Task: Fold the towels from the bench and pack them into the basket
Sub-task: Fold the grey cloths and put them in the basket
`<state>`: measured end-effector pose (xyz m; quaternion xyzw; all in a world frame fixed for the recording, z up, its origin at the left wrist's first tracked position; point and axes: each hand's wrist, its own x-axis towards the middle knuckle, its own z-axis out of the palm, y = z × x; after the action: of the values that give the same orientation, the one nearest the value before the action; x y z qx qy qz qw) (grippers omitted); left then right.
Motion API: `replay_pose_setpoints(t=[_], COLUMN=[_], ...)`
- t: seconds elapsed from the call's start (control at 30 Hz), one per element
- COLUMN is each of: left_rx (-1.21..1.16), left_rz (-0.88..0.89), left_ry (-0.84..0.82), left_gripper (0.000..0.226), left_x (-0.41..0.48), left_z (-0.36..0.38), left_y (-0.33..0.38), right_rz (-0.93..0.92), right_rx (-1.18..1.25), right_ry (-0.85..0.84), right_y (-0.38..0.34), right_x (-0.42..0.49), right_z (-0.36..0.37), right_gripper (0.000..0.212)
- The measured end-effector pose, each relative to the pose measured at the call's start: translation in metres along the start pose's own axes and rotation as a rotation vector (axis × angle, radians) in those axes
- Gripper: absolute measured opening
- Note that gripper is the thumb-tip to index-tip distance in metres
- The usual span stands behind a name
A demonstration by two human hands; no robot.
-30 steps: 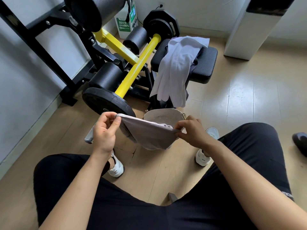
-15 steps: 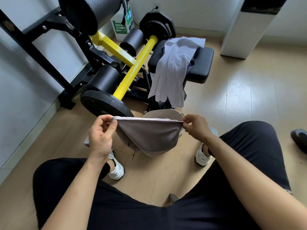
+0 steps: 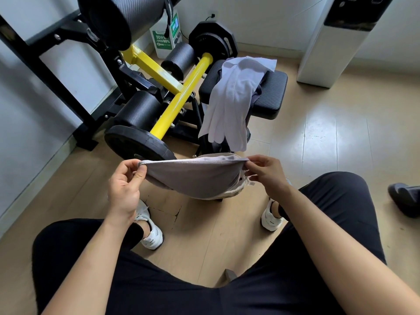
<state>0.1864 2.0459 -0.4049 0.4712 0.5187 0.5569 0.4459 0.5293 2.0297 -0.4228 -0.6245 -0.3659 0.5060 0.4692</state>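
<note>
Above the basket [image 3: 236, 193], left hand [image 3: 123, 187] and right hand [image 3: 266, 172] pinch the grey towel's [image 3: 193, 178] upper corners.

Pale wood floor [image 3: 336, 142], white walls [image 3: 268, 19]

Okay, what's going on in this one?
A seated person holds a grey towel stretched out between both hands, the left hand and right hand each pinching a top corner. It hangs over the basket on the floor. A white towel lies draped over the bench, not yet folded.
</note>
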Motion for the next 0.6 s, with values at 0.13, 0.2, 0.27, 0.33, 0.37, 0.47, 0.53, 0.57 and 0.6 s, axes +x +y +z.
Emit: replay_pose_setpoints(t=[0.13, 0.2, 0.27, 0.33, 0.37, 0.47, 0.53, 0.57, 0.6], left_rx=[0.037, 0.044, 0.045, 0.05, 0.054, 0.067, 0.091, 0.108, 0.124], left_rz=[-0.013, -0.032, -0.043, -0.044, -0.043, -0.037, -0.019, -0.007, 0.002], left_ry=[-0.011, -0.006, 0.009, 0.007, -0.002, -0.034, -0.052, -0.061, -0.069], left_gripper=[0.024, 0.023, 0.026, 0.029, 0.029, 0.024, 0.028, 0.032, 0.035], left_x=[0.004, 0.006, 0.008, 0.009, 0.008, 0.007, 0.005, 0.004, 0.003], left_z=[-0.008, -0.012, -0.015, -0.018, -0.018, -0.018, -0.015, -0.013, -0.012], left_y=[-0.006, -0.01, -0.012, -0.012, -0.012, -0.01, -0.007, -0.006, -0.005], right_rz=[0.022, 0.027, 0.02, 0.018, 0.022, -0.053, -0.107, -0.106, -0.093], right_rx=[0.07, 0.165, 0.215, 0.246, 0.253, 0.084, -0.07, -0.127, -0.18], right_ry=[-0.047, -0.109, -0.136, -0.117, -0.102, -0.043, 0.011, 0.037, 0.052], right_y=[-0.002, -0.004, -0.007, -0.01, -0.011, -0.01, -0.004, -0.001, 0.003], right_x=[-0.001, -0.001, -0.001, 0.0, 0.0, -0.003, -0.002, 0.0, 0.002], right_z=[-0.005, -0.005, -0.006, -0.006, -0.007, -0.008, -0.007, -0.007, -0.007], right_gripper=[0.011, 0.014, 0.015, 0.015, 0.013, 0.012, 0.012, 0.015, 0.022])
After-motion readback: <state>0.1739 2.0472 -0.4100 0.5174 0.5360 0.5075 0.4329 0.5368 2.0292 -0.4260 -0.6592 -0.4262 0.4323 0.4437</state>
